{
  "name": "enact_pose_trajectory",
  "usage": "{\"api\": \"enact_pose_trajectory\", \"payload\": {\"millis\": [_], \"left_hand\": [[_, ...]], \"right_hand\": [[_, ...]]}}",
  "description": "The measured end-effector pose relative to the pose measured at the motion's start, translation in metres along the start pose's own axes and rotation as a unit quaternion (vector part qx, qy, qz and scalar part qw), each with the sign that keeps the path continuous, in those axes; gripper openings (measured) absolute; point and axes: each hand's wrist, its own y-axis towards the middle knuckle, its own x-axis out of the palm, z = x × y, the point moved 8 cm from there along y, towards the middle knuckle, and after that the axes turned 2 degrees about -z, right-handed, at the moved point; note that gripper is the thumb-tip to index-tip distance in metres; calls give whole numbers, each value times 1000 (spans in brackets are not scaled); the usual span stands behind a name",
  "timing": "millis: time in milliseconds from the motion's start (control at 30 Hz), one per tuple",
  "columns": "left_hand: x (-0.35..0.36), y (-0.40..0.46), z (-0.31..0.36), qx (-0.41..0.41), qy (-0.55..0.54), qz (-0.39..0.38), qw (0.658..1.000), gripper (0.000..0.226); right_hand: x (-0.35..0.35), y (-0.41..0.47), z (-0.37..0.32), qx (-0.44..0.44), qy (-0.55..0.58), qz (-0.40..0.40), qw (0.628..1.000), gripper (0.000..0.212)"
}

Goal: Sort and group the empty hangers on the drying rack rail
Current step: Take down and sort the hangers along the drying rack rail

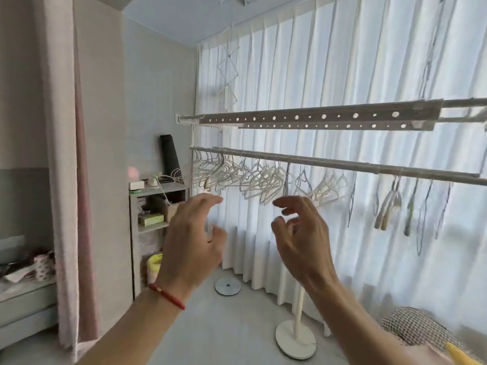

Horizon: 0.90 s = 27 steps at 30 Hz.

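Reaching: the person is raising both hands toward the rail (342, 164), neither touching anything.
Left hand (192, 243): hanging spread wide, fingers lightly bent, holding nothing.
Right hand (303, 233): hovering loosely curled and empty (a ring seems to show on it).
Hangers (261, 180): crowding the rail's far left in pale bunches, with darker strays (390, 206) dangling well apart to the right.
Doing it well: she is probably best gripping hooks, not shoulders, sliding like toward like.
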Motion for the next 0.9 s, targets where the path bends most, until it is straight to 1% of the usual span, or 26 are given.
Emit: {"api": "enact_pose_trajectory", "payload": {"millis": [67,100,133,233,267,333,400,467,567,767,900], "left_hand": [[21,16,-43,-25,19,-26,999,46],[35,27,-69,-32,30,-42,998,46],[45,39,-91,-39,32,-62,997,45],[78,72,-165,-36,70,-111,991,43],[86,80,-186,-35,80,-125,988,43],[106,95,-232,-38,86,-152,984,46],[122,109,-276,-38,84,-165,982,49],[141,123,-320,-31,103,-189,976,51],[174,151,-389,-39,132,-220,966,53],[239,228,-511,-103,94,-229,963,55],[279,286,-575,-139,63,-241,958,47]], "right_hand": [[55,16,17,5,-68,-39,997,29],[84,25,28,0,-93,-59,994,32],[114,34,41,14,-108,-86,990,34],[195,59,76,25,-173,-136,975,44],[220,64,89,35,-183,-151,971,50],[265,71,117,71,-167,-179,967,66],[309,77,145,84,-170,-215,958,81],[355,88,171,86,-182,-244,949,86],[424,116,207,93,-165,-259,947,83],[551,198,276,102,-99,-248,958,67],[616,265,308,101,-67,-247,962,55]]}}
